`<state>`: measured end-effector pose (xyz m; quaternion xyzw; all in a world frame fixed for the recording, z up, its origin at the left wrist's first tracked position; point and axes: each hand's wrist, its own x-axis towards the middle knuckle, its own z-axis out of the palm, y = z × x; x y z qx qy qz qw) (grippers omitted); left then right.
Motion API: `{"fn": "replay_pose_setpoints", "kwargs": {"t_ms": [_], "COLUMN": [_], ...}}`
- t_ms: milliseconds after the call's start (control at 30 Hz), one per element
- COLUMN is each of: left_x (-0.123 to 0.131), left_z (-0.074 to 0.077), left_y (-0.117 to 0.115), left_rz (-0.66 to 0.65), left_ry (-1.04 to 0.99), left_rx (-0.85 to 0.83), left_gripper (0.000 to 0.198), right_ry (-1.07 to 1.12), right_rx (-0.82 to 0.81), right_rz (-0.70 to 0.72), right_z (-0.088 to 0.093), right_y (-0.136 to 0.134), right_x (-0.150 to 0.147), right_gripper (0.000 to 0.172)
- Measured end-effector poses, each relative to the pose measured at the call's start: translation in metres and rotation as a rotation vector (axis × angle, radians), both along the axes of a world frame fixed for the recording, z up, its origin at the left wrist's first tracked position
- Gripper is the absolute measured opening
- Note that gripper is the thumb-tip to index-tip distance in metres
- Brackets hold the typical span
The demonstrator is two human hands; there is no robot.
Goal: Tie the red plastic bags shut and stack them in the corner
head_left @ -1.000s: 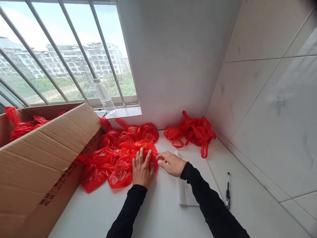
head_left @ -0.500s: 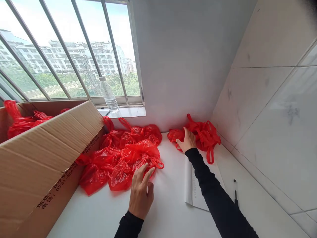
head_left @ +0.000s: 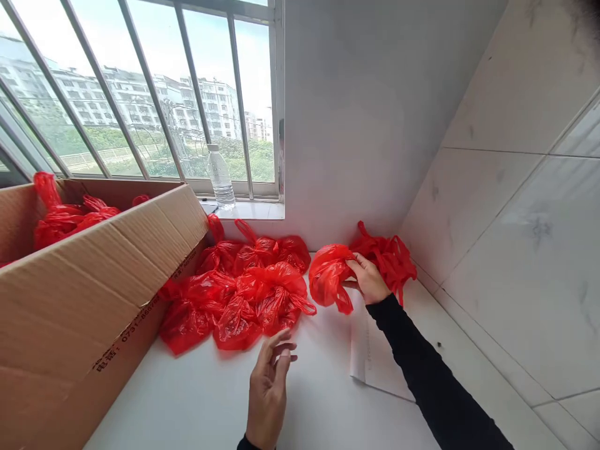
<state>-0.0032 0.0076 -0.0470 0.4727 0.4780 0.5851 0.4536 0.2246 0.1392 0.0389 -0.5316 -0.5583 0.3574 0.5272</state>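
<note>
Left of the right grip (head_left: 370,280), a cardboard box (head_left: 94,306) is being occupied by red bags (head_left: 75,220). Nearer, a bag cluster (head_left: 234,303) is lying seemingly finished; just behind the grip, a bag tangle (head_left: 391,257) is apparently being left over. One carrier bag (head_left: 328,272) is being pinched; the left grip (head_left: 269,390) is being held empty, half-curled.

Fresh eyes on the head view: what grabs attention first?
The cluster of red plastic bags mid-table, beside the big cardboard box on the left, with more red bags inside. Then the right hand, pinching a red bag right of that cluster. The left hand, holding nothing, stands out in the near foreground.
</note>
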Motion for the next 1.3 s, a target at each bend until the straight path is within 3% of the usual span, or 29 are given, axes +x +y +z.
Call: {"fn": "replay_pose_setpoints", "kwargs": {"t_ms": [100,200,300,400,500,600,700,767,833,1000,1167,1300], "left_x": [0.012,0.014,0.007,-0.002,-0.005,-0.004,-0.004,-0.006,-0.01,-0.013,-0.01,-0.017], "left_z": [0.014,0.017,0.01,0.001,-0.003,-0.003,0.0,0.002,0.003,-0.005,0.0,0.003], "left_y": [-0.009,-0.013,-0.012,-0.007,-0.005,-0.005,-0.007,-0.007,-0.005,-0.001,-0.008,-0.026], "left_rz": [-0.283,-0.39,-0.269,-0.166,-0.166,-0.212,-0.217,-0.226,-0.24,-0.2,-0.077,0.056], "left_ry": [-0.538,-0.825,-0.877,-0.854,-0.778,-0.699,-0.724,-0.776,-0.833,-0.769,-0.653,-0.548], "left_rx": [-0.263,-0.354,-0.298,-0.235,-0.155,-0.175,-0.248,-0.295,-0.338,-0.294,-0.232,-0.205], "left_gripper": [0.05,0.049,0.043,0.048,0.05,0.045,0.037,0.041,0.046,0.048,0.047,0.053], "right_ry": [0.336,0.362,0.227,0.094,-0.028,-0.201,-0.378,-0.423,-0.408,-0.456,-0.512,-0.565], "right_rx": [-0.122,-0.203,-0.167,-0.058,0.09,0.247,0.304,0.278,0.214,0.028,-0.047,-0.006], "right_rz": [0.27,0.522,0.676,0.659,0.624,0.658,0.868,1.065,1.164,0.792,0.831,0.798], "right_z": [-0.009,-0.013,-0.004,0.014,0.031,0.044,0.054,0.057,0.055,0.026,-0.002,-0.006], "right_y": [-0.04,-0.065,-0.075,-0.078,-0.088,-0.106,-0.118,-0.117,-0.109,-0.082,-0.072,-0.068], "right_x": [-0.015,-0.025,-0.028,-0.029,-0.032,-0.031,-0.023,-0.014,-0.006,-0.01,-0.03,-0.024], "right_gripper": [0.039,0.039,0.04,0.033,0.014,0.026,0.041,0.041,0.039,0.043,0.042,0.033]}}
